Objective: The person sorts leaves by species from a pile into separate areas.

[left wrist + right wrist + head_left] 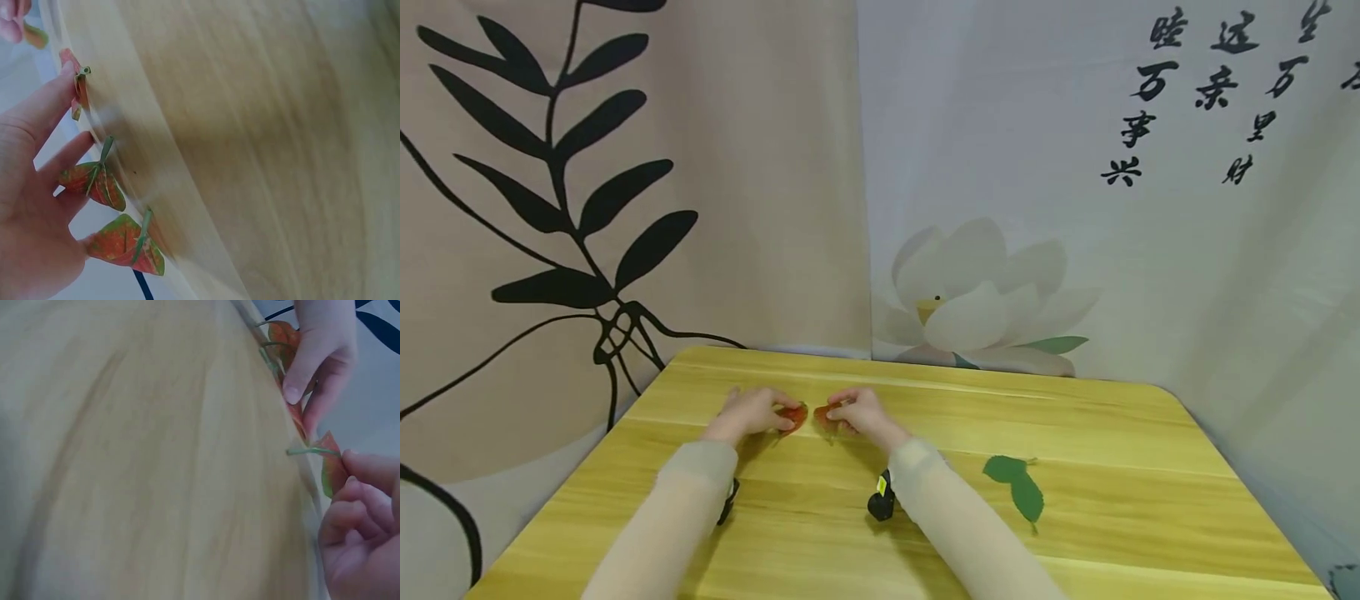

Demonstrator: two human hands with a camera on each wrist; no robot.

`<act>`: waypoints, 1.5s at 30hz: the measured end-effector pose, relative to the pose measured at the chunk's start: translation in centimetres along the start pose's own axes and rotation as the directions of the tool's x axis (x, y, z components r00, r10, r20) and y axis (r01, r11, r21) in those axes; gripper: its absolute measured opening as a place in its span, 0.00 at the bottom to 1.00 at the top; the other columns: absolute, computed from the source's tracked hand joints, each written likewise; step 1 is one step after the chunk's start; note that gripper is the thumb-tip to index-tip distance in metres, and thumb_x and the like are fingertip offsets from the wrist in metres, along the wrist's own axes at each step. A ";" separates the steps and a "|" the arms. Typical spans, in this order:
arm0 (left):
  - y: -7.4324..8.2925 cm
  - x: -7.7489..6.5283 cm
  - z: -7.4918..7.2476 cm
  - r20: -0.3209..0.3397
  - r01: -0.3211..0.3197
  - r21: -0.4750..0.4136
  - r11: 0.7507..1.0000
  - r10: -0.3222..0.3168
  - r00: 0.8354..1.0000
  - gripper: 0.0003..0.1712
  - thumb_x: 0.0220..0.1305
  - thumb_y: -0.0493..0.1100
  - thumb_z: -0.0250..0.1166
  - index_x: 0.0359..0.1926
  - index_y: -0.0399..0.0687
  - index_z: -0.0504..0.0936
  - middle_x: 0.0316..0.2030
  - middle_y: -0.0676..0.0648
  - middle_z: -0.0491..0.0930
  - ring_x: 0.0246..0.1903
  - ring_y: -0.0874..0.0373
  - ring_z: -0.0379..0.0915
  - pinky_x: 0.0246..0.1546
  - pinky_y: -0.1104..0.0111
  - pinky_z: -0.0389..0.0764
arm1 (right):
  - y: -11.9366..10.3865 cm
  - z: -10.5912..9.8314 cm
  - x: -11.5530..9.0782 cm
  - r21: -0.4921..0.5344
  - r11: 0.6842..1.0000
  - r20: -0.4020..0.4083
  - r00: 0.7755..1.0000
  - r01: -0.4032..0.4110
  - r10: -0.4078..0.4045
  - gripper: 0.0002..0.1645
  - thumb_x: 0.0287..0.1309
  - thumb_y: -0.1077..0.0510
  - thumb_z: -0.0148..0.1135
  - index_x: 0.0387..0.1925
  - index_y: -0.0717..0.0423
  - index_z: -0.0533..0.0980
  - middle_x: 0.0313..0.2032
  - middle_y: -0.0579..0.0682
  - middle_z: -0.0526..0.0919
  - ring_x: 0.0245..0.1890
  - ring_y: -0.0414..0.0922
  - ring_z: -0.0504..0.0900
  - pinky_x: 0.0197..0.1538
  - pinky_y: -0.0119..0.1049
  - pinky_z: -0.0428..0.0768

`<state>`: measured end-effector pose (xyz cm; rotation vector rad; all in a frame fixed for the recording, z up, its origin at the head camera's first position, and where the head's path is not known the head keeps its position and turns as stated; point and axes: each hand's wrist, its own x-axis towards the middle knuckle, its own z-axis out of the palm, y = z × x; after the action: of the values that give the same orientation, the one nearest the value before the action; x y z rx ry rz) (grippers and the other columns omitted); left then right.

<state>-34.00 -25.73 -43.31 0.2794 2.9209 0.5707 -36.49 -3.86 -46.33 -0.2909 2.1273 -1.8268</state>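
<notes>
Near the far edge of the table, my left hand (pixel 747 414) holds a red leaf (pixel 80 87) between thumb and fingers. Two more red-and-green leaves with green stems, one upper (pixel 95 180) and one lower (pixel 128 247), lie by that hand's other fingers in the left wrist view. A short gap to the right, my right hand (pixel 863 414) pinches another red leaf (pixel 332 465) between thumb and fingertips. Its green stem points away from the fingers, toward the table side. From the head view, the hands hide parts of the red leaves.
Two green leaves (pixel 1027 497) lie touching on the right half of the wooden table (pixel 1112 500). A black device (pixel 882 502) is at the right wrist, another (pixel 727 502) at the left. Behind the table hangs a printed curtain (pixel 775 183).
</notes>
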 end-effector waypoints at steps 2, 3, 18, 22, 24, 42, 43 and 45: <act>0.2 0.0 0.0 0.002 0.003 -0.001 1.000 -0.003 1.000 0.22 0.59 0.48 0.70 0.55 0.55 0.83 0.57 0.45 0.78 0.61 0.39 0.66 0.61 0.33 0.35 | 0.2 0.2 0.1 -0.005 1.000 -0.004 1.000 0.000 0.000 0.16 0.55 0.70 0.65 0.47 0.70 0.79 0.17 0.47 0.73 0.10 0.36 0.60 0.16 0.29 0.60; 0.2 0.0 0.1 0.003 0.003 -0.001 1.000 -0.003 1.000 0.22 0.59 0.48 0.70 0.55 0.55 0.83 0.57 0.45 0.78 0.60 0.39 0.67 0.61 0.33 0.34 | 0.3 0.2 0.3 -0.011 1.000 -0.007 1.000 0.000 0.000 0.15 0.55 0.71 0.65 0.46 0.70 0.79 0.15 0.47 0.72 0.09 0.36 0.59 0.15 0.28 0.59; 0.5 -0.2 -0.3 0.004 0.011 0.003 1.000 -0.011 1.000 0.22 0.60 0.48 0.70 0.56 0.54 0.83 0.56 0.45 0.78 0.60 0.39 0.67 0.61 0.33 0.33 | 0.4 0.6 1.0 -0.373 0.925 0.007 0.997 0.070 -0.073 0.10 0.49 0.67 0.71 0.37 0.62 0.83 0.25 0.48 0.81 0.15 0.38 0.69 0.17 0.29 0.67; 0.4 0.0 -0.3 0.003 0.012 0.006 1.000 -0.012 1.000 0.22 0.59 0.48 0.70 0.56 0.55 0.83 0.56 0.46 0.78 0.60 0.39 0.67 0.61 0.33 0.33 | 0.1 0.7 0.7 -0.469 0.876 0.008 0.992 0.116 -0.127 0.10 0.47 0.65 0.74 0.34 0.61 0.83 0.32 0.49 0.83 0.27 0.40 0.75 0.28 0.30 0.73; 0.3 0.0 -0.3 0.001 0.009 0.006 1.000 -0.009 1.000 0.22 0.60 0.48 0.70 0.56 0.55 0.83 0.56 0.46 0.78 0.60 0.39 0.68 0.61 0.33 0.33 | -0.1 0.7 0.5 -0.506 0.853 0.006 0.990 0.124 -0.141 0.10 0.47 0.64 0.75 0.33 0.60 0.83 0.33 0.49 0.84 0.30 0.41 0.76 0.32 0.31 0.74; 0.1 0.3 -0.8 0.053 0.024 -0.021 0.999 -0.023 0.998 0.22 0.59 0.51 0.70 0.55 0.55 0.83 0.56 0.44 0.78 0.62 0.35 0.64 0.57 0.31 0.24 | 0.6 0.2 0.2 -0.311 0.948 0.023 0.997 0.071 -0.067 0.16 0.58 0.56 0.68 0.47 0.58 0.80 0.14 0.49 0.74 0.07 0.37 0.62 0.12 0.29 0.63; 0.2 0.4 -1.0 0.058 0.024 -0.019 1.000 -0.023 0.998 0.22 0.59 0.51 0.70 0.55 0.55 0.83 0.56 0.44 0.78 0.62 0.35 0.63 0.57 0.31 0.23 | 0.5 0.1 0.2 -0.295 0.953 0.025 0.998 0.070 -0.066 0.16 0.59 0.57 0.68 0.48 0.59 0.80 0.14 0.50 0.73 0.07 0.37 0.61 0.12 0.29 0.63; 0.3 0.6 -1.3 0.064 0.020 -0.023 1.000 -0.019 0.998 0.22 0.60 0.51 0.69 0.55 0.55 0.83 0.57 0.43 0.77 0.62 0.35 0.62 0.56 0.31 0.21 | 0.5 -0.1 0.2 -0.271 0.960 0.028 0.998 0.064 -0.059 0.18 0.60 0.57 0.67 0.49 0.60 0.80 0.15 0.51 0.73 0.07 0.38 0.62 0.12 0.30 0.64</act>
<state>-34.80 -25.81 -42.13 0.2611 2.8504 0.5817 -36.68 -3.79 -46.79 -0.4417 2.3805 -1.5522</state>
